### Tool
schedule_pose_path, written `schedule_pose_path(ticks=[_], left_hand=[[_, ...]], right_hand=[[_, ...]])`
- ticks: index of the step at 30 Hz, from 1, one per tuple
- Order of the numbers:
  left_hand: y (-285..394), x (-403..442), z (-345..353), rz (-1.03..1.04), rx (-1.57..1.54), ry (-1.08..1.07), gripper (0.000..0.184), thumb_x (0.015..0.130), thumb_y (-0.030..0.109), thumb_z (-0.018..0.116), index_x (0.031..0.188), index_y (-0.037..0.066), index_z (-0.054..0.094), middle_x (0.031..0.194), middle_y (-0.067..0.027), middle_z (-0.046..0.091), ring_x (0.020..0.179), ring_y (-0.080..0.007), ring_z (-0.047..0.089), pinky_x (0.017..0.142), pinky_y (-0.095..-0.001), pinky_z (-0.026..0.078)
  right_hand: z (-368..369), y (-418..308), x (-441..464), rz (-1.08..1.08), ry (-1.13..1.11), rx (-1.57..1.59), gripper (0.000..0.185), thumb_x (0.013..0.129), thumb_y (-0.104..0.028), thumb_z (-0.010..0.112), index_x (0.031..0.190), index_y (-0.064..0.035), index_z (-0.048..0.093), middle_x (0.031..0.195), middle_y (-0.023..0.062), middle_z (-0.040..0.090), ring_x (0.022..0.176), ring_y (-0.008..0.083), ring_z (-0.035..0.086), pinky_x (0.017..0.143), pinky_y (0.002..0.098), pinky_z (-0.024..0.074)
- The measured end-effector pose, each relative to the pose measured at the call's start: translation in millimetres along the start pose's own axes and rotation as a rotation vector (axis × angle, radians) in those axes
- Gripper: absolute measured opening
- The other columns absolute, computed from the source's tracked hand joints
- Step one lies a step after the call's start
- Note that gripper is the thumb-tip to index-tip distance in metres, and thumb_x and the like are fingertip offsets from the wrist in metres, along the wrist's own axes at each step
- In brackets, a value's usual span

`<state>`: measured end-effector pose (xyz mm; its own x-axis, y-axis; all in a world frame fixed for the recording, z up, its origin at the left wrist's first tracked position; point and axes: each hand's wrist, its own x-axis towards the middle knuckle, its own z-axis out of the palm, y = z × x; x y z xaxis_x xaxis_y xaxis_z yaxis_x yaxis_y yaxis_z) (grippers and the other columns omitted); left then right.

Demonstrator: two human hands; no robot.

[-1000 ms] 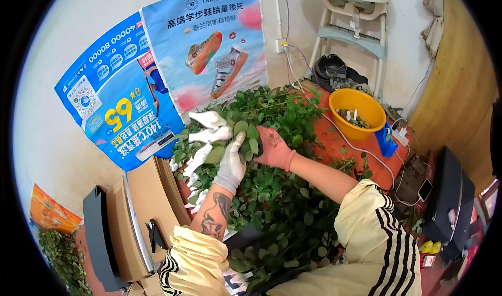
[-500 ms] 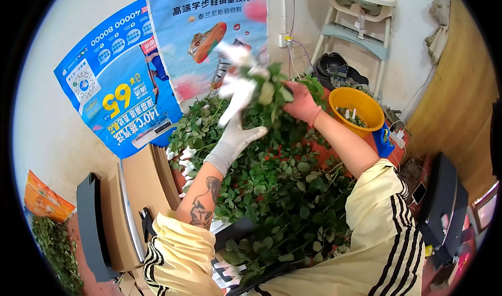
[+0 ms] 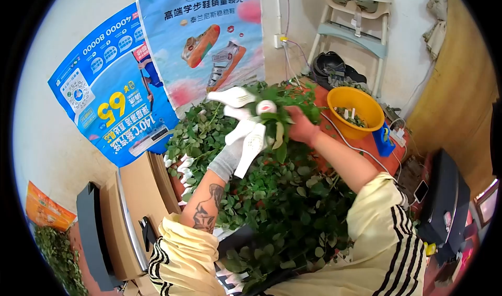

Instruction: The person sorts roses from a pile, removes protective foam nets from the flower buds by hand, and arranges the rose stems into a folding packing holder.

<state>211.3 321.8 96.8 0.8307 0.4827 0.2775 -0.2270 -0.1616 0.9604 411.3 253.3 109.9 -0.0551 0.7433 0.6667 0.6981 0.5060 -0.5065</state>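
My right hand [image 3: 302, 126], in a pinkish-red glove, is closed around a bunch of leafy flower stems [image 3: 277, 119], held above the pile. Several heads at its left end wear white sleeves [image 3: 252, 144]; one sleeve [image 3: 266, 106] shows red in its opening. My left hand [image 3: 230, 154], in a pale grey glove, is right at the sleeved heads. They cover its fingers, so its grip is hidden. Below both hands spreads a large heap of green leafy stems [image 3: 277, 202], with more white-sleeved heads [image 3: 185, 166] along its left edge.
A yellow basin [image 3: 330, 113] with plant scraps stands right on the red surface [image 3: 361, 157], beside a blue object [image 3: 386, 141] and a white cable. Cardboard [image 3: 138, 191] stands left. A high chair [image 3: 351, 32] is behind; a phone [image 3: 421, 191] lies far right.
The bunch has come down and its sleeved heads have swung lower, towards me. My left hand, apart and spread before, is now up against them. My right hand has moved slightly down and right.
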Motion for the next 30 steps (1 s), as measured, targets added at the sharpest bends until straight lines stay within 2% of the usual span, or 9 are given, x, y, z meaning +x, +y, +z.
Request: schedule_pose_path(ticks=[3,5,9,15,20,22,24,25,30], left_hand=[[-49,-12,-48,-0.097,0.974,0.289,0.073,0.08,0.04,0.061,0.138,0.005,0.033,0.138,-0.0182,0.039,0.128,-0.0286,0.038,0.105,-0.0358,0.031],[-89,-33,-65,-0.461,1.418,0.286,0.084,0.077,0.051,0.059,0.142,0.008,0.027,0.146,-0.0181,0.026,0.135,-0.0323,0.024,0.109,-0.041,0.022],[-145,-48,-87,-0.71,1.524,0.15,0.09,0.076,0.055,0.057,0.145,0.011,0.02,0.152,-0.0162,0.013,0.14,-0.0335,0.01,0.111,-0.0464,0.012],[-186,-44,-99,-0.732,1.445,0.163,0.091,0.075,0.057,0.057,0.145,0.012,0.02,0.15,-0.0138,0.02,0.136,-0.0314,0.022,0.111,-0.0457,0.015],[-191,-46,-99,-0.757,1.436,0.115,0.086,0.078,0.054,0.055,0.144,0.012,0.02,0.149,-0.0129,0.024,0.133,-0.0319,0.029,0.111,-0.0423,0.017],[-195,-44,-93,-0.852,1.466,0.096,0.08,0.082,0.052,0.051,0.146,0.016,0.018,0.15,-0.0075,0.022,0.136,-0.0263,0.026,0.111,-0.0419,0.017],[-198,-46,-86,-0.866,1.498,0.127,0.075,0.084,0.05,0.049,0.145,0.017,0.02,0.15,-0.0072,0.023,0.136,-0.0257,0.026,0.111,-0.0425,0.017],[-200,-47,-87,-0.863,1.484,0.134,0.073,0.085,0.05,0.047,0.145,0.018,0.021,0.15,-0.0072,0.024,0.135,-0.0258,0.027,0.111,-0.0433,0.016],[-203,-45,-90,-0.886,1.484,0.092,0.071,0.086,0.049,0.046,0.145,0.018,0.021,0.15,-0.0072,0.023,0.135,-0.0264,0.028,0.111,-0.0436,0.017]], right_hand=[[-26,28,-13,0.118,-0.079,0.557,0.046,0.081,-0.017,0.062,0.123,-0.0041,0.045,0.118,0.0125,0.053,0.105,0.0232,0.054,0.092,0.0352,0.0434],[-45,43,-21,0.132,-0.063,0.515,0.044,0.084,-0.017,0.059,0.124,-0.0038,0.045,0.12,0.0122,0.052,0.106,0.023,0.053,0.092,0.0349,0.0429],[-82,84,-34,0.153,-0.023,0.269,0.041,0.088,-0.016,0.052,0.126,-0.003,0.044,0.123,0.0115,0.051,0.109,0.0226,0.052,0.094,0.0343,0.0417],[-163,142,-49,0.171,0.039,0.008,0.037,0.094,-0.016,0.041,0.128,-0.0019,0.042,0.127,0.0106,0.048,0.112,0.022,0.049,0.097,0.0335,0.0401],[-232,93,-13,-0.307,0.143,-1.051,0.029,0.087,-0.01,0.055,0.114,0.0009,0.057,0.115,0.0061,0.058,0.1,0.0151,0.056,0.085,0.0301,0.0458],[-269,117,-17,0.232,0.31,-0.041,0.031,0.086,-0.007,0.054,0.116,0.0007,0.056,0.113,0.0069,0.059,0.1,0.0163,0.057,0.087,0.0301,0.0455],[-297,107,-24,0.083,0.216,-0.331,0.032,0.089,-0.007,0.049,0.119,0.0003,0.055,0.112,0.007,0.06,0.1,0.018,0.058,0.088,0.0315,0.0463],[-327,123,-33,0.253,0.301,0.52,0.034,0.092,-0.009,0.043,0.123,0.0003,0.052,0.113,0.0077,0.06,0.103,0.0191,0.057,0.089,0.0338,0.0472],[-458,98,-55,0.28,0.617,0.591,0.03,0.093,-0.015,0.043,0.117,-0.0017,0.054,0.112,0.0096,0.061,0.1,0.0204,0.058,0.084,0.0351,0.05]])
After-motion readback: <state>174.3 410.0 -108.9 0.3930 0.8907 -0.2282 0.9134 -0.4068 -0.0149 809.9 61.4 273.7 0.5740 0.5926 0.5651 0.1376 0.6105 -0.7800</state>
